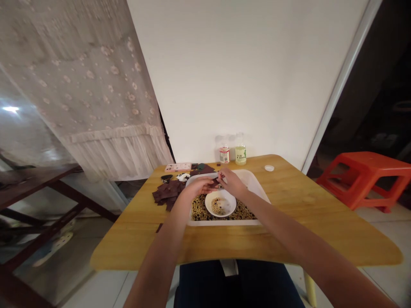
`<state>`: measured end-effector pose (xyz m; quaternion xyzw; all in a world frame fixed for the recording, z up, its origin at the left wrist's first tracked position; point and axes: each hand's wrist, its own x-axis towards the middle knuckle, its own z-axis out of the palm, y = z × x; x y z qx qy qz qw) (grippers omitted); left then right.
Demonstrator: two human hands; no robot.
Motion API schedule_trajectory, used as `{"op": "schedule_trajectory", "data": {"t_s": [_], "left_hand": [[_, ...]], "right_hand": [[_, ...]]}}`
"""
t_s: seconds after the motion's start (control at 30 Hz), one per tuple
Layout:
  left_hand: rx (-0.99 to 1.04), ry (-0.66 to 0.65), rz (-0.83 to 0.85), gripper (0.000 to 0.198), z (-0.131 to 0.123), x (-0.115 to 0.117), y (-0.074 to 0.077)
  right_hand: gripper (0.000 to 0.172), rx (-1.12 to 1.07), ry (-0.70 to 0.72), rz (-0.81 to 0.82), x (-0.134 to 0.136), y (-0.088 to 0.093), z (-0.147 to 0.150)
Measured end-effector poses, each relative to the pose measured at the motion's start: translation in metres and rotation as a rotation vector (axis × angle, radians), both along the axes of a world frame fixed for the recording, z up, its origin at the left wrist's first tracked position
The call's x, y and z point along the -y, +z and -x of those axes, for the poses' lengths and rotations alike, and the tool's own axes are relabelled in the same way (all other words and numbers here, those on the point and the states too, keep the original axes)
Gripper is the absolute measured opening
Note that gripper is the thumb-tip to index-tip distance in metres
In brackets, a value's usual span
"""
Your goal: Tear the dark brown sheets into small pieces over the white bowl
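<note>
Above the far side of a white tray (265,192), my left hand (201,186) holds a small dark maroon pouch (214,183), its fingers closed around it. My right hand (230,181) meets it from the other side, fingertips pinched together at the pouch's edge; whether something small is also between them is hidden. Just below both hands, a white bowl (230,208) with some beads (218,206) in it rests in the tray. Many tan and dark beads (201,210) lie around the bowl. Left of the tray is a loose pile of flat maroon pouches (167,193).
At the back of the wooden table (305,214) stand a bottle with a red label (224,155) and a bottle with a pale green label (240,155). A pink phone (178,167) lies back left, a white lid (269,168) back right. An orange stool (369,175) stands right.
</note>
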<state>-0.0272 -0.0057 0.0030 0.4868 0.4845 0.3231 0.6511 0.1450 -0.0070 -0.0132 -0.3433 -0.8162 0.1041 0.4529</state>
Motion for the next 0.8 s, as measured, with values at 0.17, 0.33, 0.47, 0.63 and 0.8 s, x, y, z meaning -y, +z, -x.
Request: {"op": "schedule_trajectory", "data": {"t_s": [0.17,0.33,0.47,0.63,0.8], "left_hand": [[-0.016,0.015,-0.006,0.033,-0.0007,0.0010,0.0011],[-0.021,0.021,-0.004,0.035,-0.0005,0.0015,0.0007],[-0.017,0.031,0.008,0.035,-0.0007,0.0015,0.0007],[-0.022,0.033,0.010,0.030,-0.0015,0.0027,0.0021],[-0.012,0.034,0.007,0.020,-0.0009,0.0026,0.0031]], "right_hand": [[0.011,-0.010,0.005,-0.006,-0.0003,0.0001,0.0001],[0.011,-0.002,0.001,0.004,-0.0009,0.0002,0.0004],[0.011,-0.004,0.004,0.013,-0.0004,0.0006,0.0002],[0.012,-0.009,0.002,0.029,0.0010,0.0011,0.0005],[0.013,-0.001,0.007,0.027,0.0011,0.0037,0.0004]]}}
